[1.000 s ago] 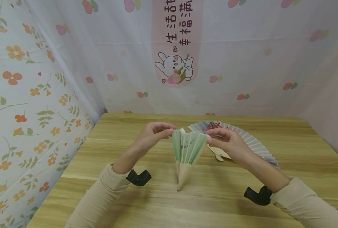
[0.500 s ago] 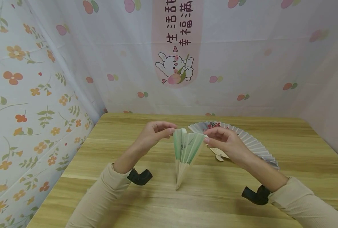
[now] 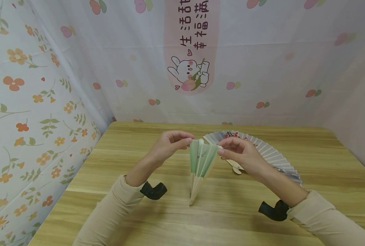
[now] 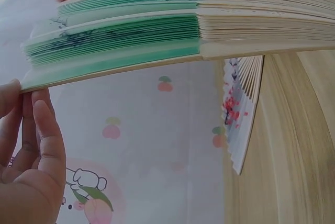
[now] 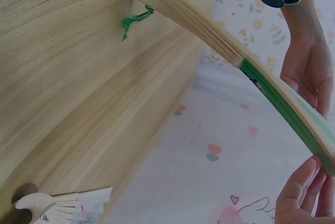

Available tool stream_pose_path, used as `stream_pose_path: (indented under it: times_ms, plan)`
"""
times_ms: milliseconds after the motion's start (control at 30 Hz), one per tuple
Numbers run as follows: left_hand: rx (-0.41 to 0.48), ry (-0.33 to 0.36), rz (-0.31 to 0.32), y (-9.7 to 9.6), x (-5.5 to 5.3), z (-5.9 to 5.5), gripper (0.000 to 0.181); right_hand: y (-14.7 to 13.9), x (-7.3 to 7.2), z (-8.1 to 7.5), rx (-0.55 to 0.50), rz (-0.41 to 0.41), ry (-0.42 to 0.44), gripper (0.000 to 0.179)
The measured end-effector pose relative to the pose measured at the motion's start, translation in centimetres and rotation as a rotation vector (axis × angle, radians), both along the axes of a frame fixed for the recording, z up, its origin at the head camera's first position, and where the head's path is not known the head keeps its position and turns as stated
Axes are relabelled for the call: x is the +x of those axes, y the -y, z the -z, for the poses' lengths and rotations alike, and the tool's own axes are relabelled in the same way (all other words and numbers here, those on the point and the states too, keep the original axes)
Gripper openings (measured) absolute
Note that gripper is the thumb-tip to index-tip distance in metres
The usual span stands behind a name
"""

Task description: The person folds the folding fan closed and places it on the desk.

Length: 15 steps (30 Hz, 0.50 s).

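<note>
Tabletop (image 3: 231, 218): spread white fan (image 3: 271, 155); left fingers (image 3: 180, 134), right fingers (image 3: 230, 140) pinch green fan (image 3: 202, 159).

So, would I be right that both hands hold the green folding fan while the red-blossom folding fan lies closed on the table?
Not quite: the red-blossom folding fan lies spread open on the table, not closed, as the head view shows. The left hand and right hand do hold the green folding fan.

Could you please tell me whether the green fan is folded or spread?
Partly spread: the green fan forms a narrow wedge between the left hand and the right hand, many pleats stacked together.
</note>
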<state>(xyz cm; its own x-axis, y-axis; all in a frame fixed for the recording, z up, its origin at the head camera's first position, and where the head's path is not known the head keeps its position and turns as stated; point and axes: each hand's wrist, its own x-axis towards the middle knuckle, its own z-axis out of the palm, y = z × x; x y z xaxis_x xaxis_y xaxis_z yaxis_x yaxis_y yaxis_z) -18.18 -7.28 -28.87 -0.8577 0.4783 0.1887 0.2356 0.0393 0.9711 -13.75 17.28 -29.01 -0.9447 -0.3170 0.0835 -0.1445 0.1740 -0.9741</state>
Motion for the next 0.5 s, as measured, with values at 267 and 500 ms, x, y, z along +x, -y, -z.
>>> stream_pose_path:
  times_ms: [267,500]
  plan:
    - [-0.005,-0.017,0.007,-0.47,-0.05,0.16,0.022,0.31,-0.03,0.00,-0.031,-0.042,-0.045,0.018]
    - [-0.023,-0.036,0.018,-0.78,-0.08,0.21,0.022,0.52,0.02,0.00,-0.031,-0.046,-0.044,0.021]
